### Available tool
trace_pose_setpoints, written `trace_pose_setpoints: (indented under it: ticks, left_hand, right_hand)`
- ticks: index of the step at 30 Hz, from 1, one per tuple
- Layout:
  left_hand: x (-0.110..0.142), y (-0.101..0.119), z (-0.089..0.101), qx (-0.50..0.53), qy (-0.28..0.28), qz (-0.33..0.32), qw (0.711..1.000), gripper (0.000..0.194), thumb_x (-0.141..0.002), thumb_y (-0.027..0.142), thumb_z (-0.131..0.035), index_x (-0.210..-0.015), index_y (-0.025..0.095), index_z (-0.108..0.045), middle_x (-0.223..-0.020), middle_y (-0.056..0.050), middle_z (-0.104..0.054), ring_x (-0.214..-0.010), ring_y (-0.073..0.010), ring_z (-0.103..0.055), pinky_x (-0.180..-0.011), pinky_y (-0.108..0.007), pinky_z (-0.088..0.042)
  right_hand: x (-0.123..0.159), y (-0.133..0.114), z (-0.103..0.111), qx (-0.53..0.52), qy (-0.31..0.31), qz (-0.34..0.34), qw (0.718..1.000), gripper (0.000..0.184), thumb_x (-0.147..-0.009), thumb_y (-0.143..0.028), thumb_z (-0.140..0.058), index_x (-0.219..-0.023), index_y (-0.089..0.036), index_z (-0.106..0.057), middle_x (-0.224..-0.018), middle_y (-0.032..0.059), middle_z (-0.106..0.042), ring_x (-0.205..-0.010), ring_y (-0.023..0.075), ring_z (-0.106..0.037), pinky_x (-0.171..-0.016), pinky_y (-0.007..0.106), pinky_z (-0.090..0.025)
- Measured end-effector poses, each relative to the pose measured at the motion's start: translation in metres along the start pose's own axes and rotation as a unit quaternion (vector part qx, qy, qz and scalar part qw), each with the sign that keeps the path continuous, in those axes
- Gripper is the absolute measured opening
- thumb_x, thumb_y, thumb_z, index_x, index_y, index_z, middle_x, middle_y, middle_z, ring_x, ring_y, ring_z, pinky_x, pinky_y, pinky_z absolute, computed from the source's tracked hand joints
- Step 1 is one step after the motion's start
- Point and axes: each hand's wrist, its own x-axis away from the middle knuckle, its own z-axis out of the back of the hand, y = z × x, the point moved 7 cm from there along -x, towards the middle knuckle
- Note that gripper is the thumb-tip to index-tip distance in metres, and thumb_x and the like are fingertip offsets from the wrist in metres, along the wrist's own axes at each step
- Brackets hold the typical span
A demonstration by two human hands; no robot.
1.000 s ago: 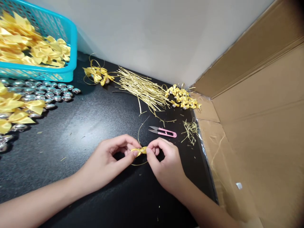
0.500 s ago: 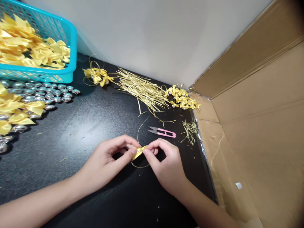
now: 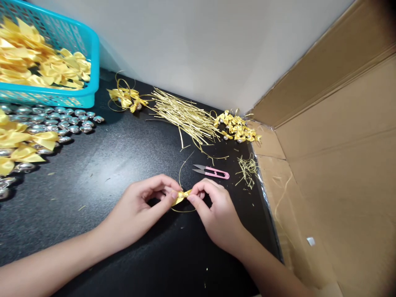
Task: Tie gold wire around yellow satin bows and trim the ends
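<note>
Between my two hands, low over the black table, is a yellow ribbon bow [image 3: 179, 199]. My left hand [image 3: 148, 200] pinches its left side with thumb and fingertips. The thumb and forefinger of my right hand [image 3: 215, 206] grip its right end. A thin gold cord [image 3: 180, 173] runs from the bow, one end curving up and away and a loop hanging below. Fingers partly hide the bow's middle. Just beyond my right hand lie pink thread snips [image 3: 212, 171], blades pointing left.
A turquoise basket [image 3: 95, 62] of yellow bows stands at back left. Silver heart-shaped beads [image 3: 74, 120] and loose bows [image 3: 23, 152] lie before it. Gold cords [image 3: 185, 117], finished bow clusters [image 3: 238, 128] and cord scraps [image 3: 246, 170] lie along the back. Cardboard [image 3: 334, 144] borders the right.
Both hands stay pinched on the bow. The right hand has shifted very slightly, and the cord loop below the bow is a little flatter and higher.
</note>
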Motion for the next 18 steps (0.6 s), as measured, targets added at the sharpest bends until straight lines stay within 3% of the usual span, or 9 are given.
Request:
trace_pose_setpoints:
  ticks: [4, 7, 10, 13, 18]
  left_hand:
    - [0.000, -0.003, -0.001, 0.000, -0.005, 0.007, 1.000, 0.011, -0.086, 0.030, -0.061, -0.087, 0.020, -0.066, -0.073, 0.001, -0.066, -0.067, -0.0124, -0.062, -0.061, -0.019, -0.049]
    - [-0.001, -0.002, 0.000, 0.007, -0.004, 0.007, 1.000, 0.012, -0.086, 0.031, -0.060, -0.086, 0.020, -0.066, -0.071, 0.001, -0.065, -0.065, -0.0121, -0.060, -0.060, -0.018, -0.048]
    - [-0.002, 0.001, 0.001, 0.016, -0.002, 0.005, 1.000, 0.013, -0.085, 0.031, -0.061, -0.082, 0.019, -0.066, -0.070, 0.001, -0.064, -0.063, -0.0112, -0.058, -0.057, -0.018, -0.047]
    - [-0.002, 0.000, 0.000, 0.042, -0.008, 0.016, 0.999, 0.015, -0.086, 0.033, -0.061, -0.084, 0.019, -0.064, -0.069, 0.001, -0.061, -0.059, -0.0105, -0.056, -0.054, -0.017, -0.046]
    - [0.000, -0.007, -0.007, 0.126, -0.055, 0.052, 0.989, 0.018, -0.091, 0.037, -0.057, -0.098, 0.021, -0.054, -0.064, 0.005, -0.055, -0.051, -0.0095, -0.054, -0.051, -0.019, -0.047]
  right_hand:
    - [0.000, -0.003, 0.000, 0.039, -0.004, 0.029, 0.999, 0.012, -0.088, -0.015, -0.058, -0.077, -0.020, -0.058, -0.077, -0.0024, -0.063, -0.075, 0.0136, -0.057, -0.076, 0.031, -0.039]
    - [-0.005, -0.001, 0.017, 0.110, 0.053, 0.083, 0.989, 0.001, -0.087, -0.020, -0.062, -0.087, -0.021, -0.062, -0.090, 0.0009, -0.067, -0.089, 0.0181, -0.060, -0.086, 0.037, -0.038]
    - [-0.014, 0.013, 0.037, 0.219, 0.106, 0.102, 0.965, 0.027, -0.085, -0.029, -0.068, -0.111, -0.022, -0.064, -0.115, 0.0076, -0.065, -0.107, 0.0270, -0.055, -0.094, 0.045, -0.035]
    - [-0.023, 0.032, 0.044, 0.276, 0.089, 0.096, 0.952, 0.024, -0.084, -0.031, -0.071, -0.107, -0.025, -0.069, -0.122, 0.0078, -0.062, -0.113, 0.0296, -0.052, -0.097, 0.050, -0.033]
    - [-0.031, 0.046, 0.041, 0.244, 0.055, 0.094, 0.964, 0.009, -0.089, -0.025, -0.065, -0.098, -0.022, -0.068, -0.113, 0.0080, -0.064, -0.107, 0.0257, -0.053, -0.094, 0.047, -0.039]
